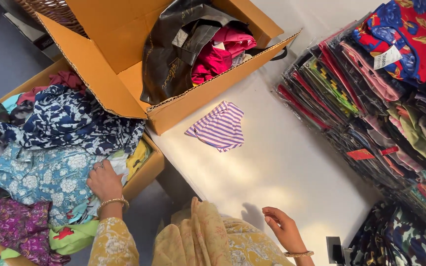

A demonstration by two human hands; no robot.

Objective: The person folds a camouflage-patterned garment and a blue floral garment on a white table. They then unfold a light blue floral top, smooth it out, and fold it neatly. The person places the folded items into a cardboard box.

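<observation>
My left hand (pixel 104 182) reaches into a low cardboard box (pixel 146 172) heaped with clothes, its fingers closed on a light blue floral cloth (pixel 40 175). A dark blue and white printed cloth (pixel 70 120) lies just above it in the heap. My right hand (pixel 283 227) rests near the front of the white table (pixel 282 167), fingers loosely curled, holding nothing. A folded purple and white striped cloth (pixel 219 128) lies alone on the table, well ahead of my right hand.
An open cardboard box (pixel 109 59) on the table holds a dark plastic bag (pixel 173 49) and pink cloth (pixel 220 51). A tall stack of wrapped folded garments (pixel 371 98) fills the right side. A small dark object (pixel 335 250) stands by my right wrist.
</observation>
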